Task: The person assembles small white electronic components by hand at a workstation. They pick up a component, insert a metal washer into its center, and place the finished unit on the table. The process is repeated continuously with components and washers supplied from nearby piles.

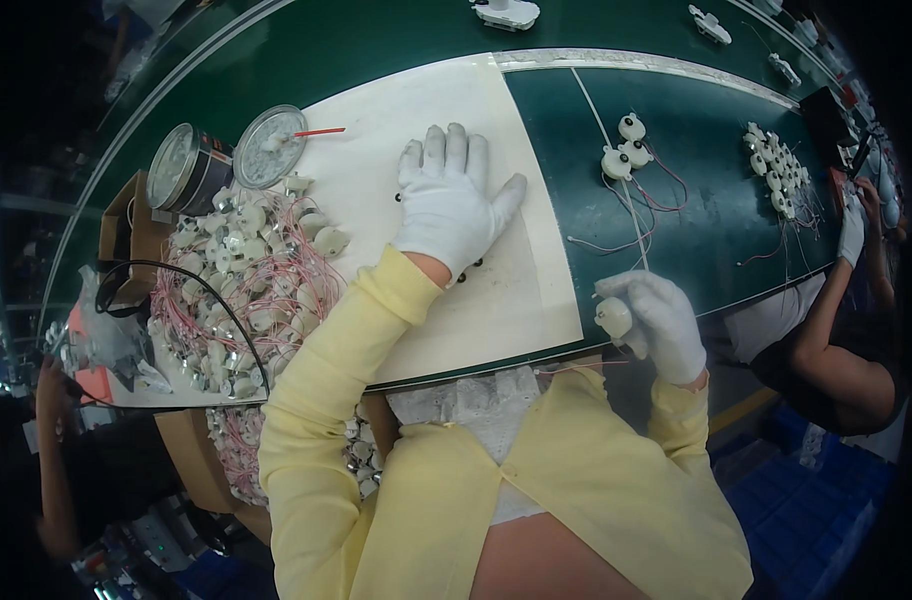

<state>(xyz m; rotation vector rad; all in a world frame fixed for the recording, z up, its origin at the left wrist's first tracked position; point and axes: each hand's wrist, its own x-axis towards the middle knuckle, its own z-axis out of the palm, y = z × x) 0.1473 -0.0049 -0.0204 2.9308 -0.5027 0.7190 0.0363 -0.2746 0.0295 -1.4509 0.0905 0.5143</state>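
My left hand, in a white glove, lies on the white sheet with its fingers stretched out and the thumb apart. Small dark round parts peek out by its wrist, and another shows beside the fingers; what lies under the palm is hidden. My right hand, also gloved, is closed on a small white motor just off the table's near edge. A thin wire trails from that motor. Beyond it, on the green mat, sit three white motors with dark caps and reddish wires.
A heap of wired motors covers the left side, by an open tin and its lid with a red stick. Capped motors cluster at the right, near a co-worker's gloved hand. A box of motors stands below the table.
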